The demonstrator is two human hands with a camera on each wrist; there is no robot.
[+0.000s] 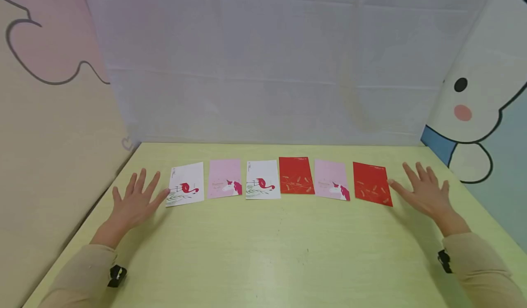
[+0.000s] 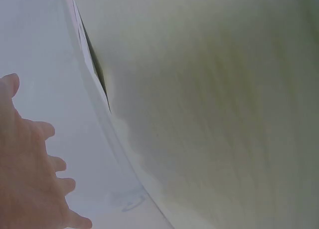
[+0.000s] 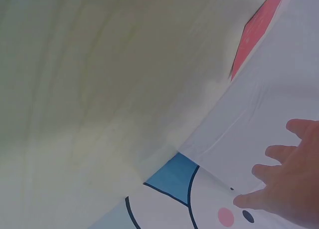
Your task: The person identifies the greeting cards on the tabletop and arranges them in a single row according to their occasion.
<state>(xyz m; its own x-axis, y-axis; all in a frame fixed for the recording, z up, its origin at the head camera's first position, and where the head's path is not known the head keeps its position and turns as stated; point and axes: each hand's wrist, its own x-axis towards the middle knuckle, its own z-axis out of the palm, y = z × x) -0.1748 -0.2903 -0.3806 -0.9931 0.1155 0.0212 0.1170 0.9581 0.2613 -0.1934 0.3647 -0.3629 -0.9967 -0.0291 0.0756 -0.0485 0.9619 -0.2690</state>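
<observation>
A row of several cards curves across the far part of the table. From the left come a white flamingo card (image 1: 185, 184), a pink unicorn card (image 1: 224, 178), a second white flamingo card (image 1: 263, 180), a red card (image 1: 296, 175), another pink unicorn card (image 1: 331, 179) and a red card at the right end (image 1: 372, 183). My left hand (image 1: 133, 202) is spread with its thumb tip at the left flamingo card's edge. My right hand (image 1: 428, 196), fingers also spread, has its thumb tip at the right-end red card. Neither hand grips anything.
The pale wooden table (image 1: 271, 244) meets a white cloth backdrop (image 1: 263, 70) at its far edge. Side panels with cartoon drawings stand at left (image 1: 57, 116) and right (image 1: 469, 93). Dark wrist straps (image 1: 117, 276) show at both sleeves.
</observation>
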